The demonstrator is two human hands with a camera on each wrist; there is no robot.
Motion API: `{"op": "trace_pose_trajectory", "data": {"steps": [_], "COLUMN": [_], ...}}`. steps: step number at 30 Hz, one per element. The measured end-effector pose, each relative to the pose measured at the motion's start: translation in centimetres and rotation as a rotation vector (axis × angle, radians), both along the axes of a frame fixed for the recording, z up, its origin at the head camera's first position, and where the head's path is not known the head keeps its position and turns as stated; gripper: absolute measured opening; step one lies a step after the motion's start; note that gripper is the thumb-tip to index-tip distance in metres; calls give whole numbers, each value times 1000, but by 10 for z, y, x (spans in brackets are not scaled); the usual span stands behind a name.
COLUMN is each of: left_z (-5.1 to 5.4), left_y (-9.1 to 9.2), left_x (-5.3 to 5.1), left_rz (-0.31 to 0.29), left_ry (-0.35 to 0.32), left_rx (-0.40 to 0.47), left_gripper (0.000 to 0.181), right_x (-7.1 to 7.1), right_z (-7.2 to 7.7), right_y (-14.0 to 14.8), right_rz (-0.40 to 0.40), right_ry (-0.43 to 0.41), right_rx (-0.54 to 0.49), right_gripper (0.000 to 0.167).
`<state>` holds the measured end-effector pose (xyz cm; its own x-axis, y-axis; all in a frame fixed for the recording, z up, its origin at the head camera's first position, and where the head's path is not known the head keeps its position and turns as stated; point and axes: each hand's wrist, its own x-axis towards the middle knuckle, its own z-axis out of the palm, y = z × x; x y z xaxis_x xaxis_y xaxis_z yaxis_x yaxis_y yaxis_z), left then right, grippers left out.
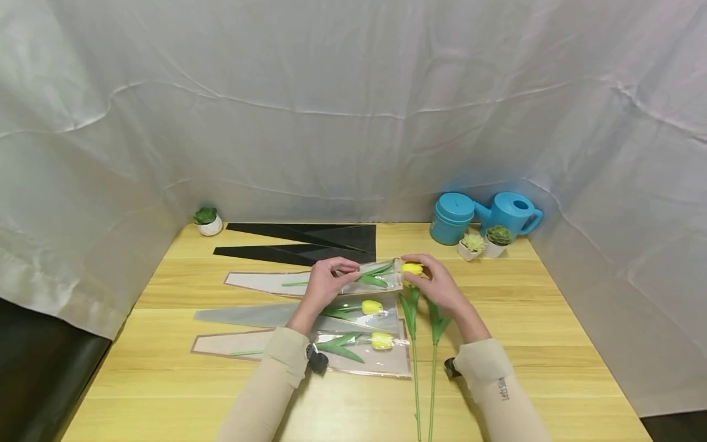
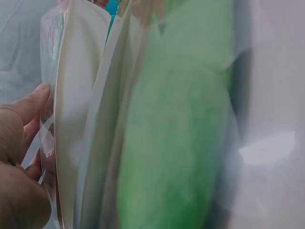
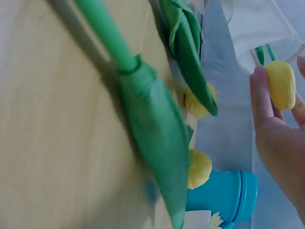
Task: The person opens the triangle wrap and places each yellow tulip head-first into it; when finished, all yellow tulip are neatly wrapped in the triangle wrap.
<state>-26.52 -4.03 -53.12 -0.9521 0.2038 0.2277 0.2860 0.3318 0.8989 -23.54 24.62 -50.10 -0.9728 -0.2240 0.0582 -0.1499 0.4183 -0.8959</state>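
Note:
A white sleeve with a clear front and a brown edge (image 1: 265, 282) is held raised at its wide end. My left hand (image 1: 329, 282) pinches its edge; the left wrist view shows thumb and fingers at the clear film (image 2: 49, 143). At the sleeve's mouth my right hand (image 1: 439, 285) holds a yellow tulip by its bloom (image 3: 281, 85), its green leaves (image 1: 374, 280) inside the sleeve. Nearer me lie a grey sleeve (image 1: 237, 313) and a pinkish sleeve (image 1: 221, 344), each with a yellow tulip inside. Two loose tulips (image 1: 415, 368) lie below my right hand, their blooms partly hidden.
Black sleeves (image 1: 348, 236) lie at the back of the wooden table (image 1: 166, 393). A potted succulent (image 1: 210, 224) stands back left. A blue lidded canister (image 1: 450, 221), a blue watering can (image 1: 510, 212) and two small potted plants (image 1: 497, 242) stand back right, before grey curtains.

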Motion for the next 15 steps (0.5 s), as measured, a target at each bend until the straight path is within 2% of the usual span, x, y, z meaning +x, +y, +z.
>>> {"op": "trace_pose_trajectory", "data": {"steps": [5, 11, 15], "left_z": [0, 1, 3], "left_y": [-2, -2, -1], "left_x": [0, 1, 1], "left_rz": [-9, -5, -5], "left_ry": [-5, -4, 10], "left_rx": [11, -3, -7], "left_gripper": [13, 13, 14], "right_x": [2, 3, 3], "right_z": [-1, 0, 0], "right_y": [3, -1, -7], "right_rz": [15, -58, -103], "right_ry": [-10, 40, 60], "right_rx": [-28, 40, 32], "right_gripper": [43, 41, 35]}}
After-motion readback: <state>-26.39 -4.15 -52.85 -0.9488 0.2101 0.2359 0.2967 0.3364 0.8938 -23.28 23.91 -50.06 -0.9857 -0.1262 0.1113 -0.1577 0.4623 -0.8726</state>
